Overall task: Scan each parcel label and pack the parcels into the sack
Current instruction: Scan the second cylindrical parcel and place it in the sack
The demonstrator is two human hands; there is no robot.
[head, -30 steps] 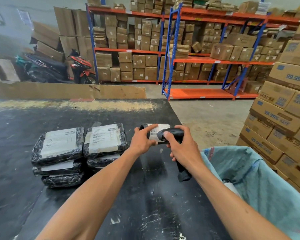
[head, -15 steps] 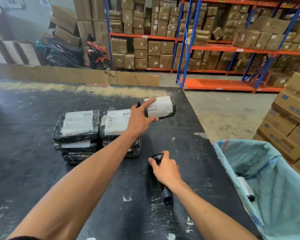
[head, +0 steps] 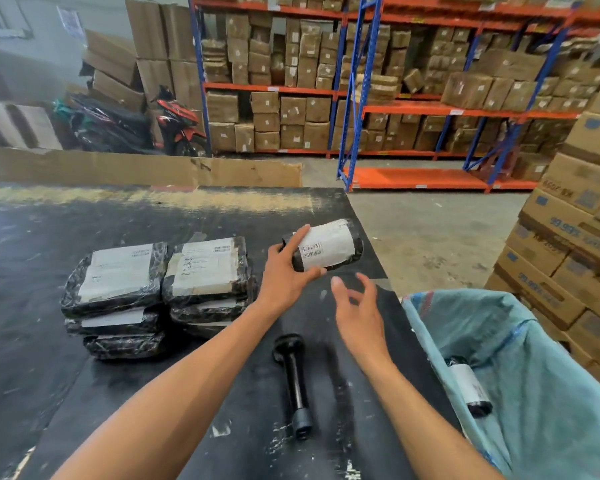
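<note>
parcel (head: 326,249), a short roll in black wrap with a white barcode label facing up, is held above the far right part of the black table (head: 49,237) by the left hand (head: 284,271): the fingers lie over its left end and the thumb presses under its near edge, so the roll juts out to the right of that hand. the right hand (head: 357,308) hangs just below and near it, apart from it, palm turned inward with fingers loosely curled and spread, gripping nothing. the scanner (head: 293,375) lies flat on the table between the two forearms, its head toward the far side and its handle toward the person, touched by neither hand. left of the left hand stand two stacks of parcels (head: 156,289) in the same black wrap with white labels on top, side by side and touching. at the table's right edge the blue sack (head: 534,393) gapes open, and another rolled parcel (head: 468,384) lies inside it against the near wall. shelving with cardboard boxes (head: 291,109) fills the background.
</note>
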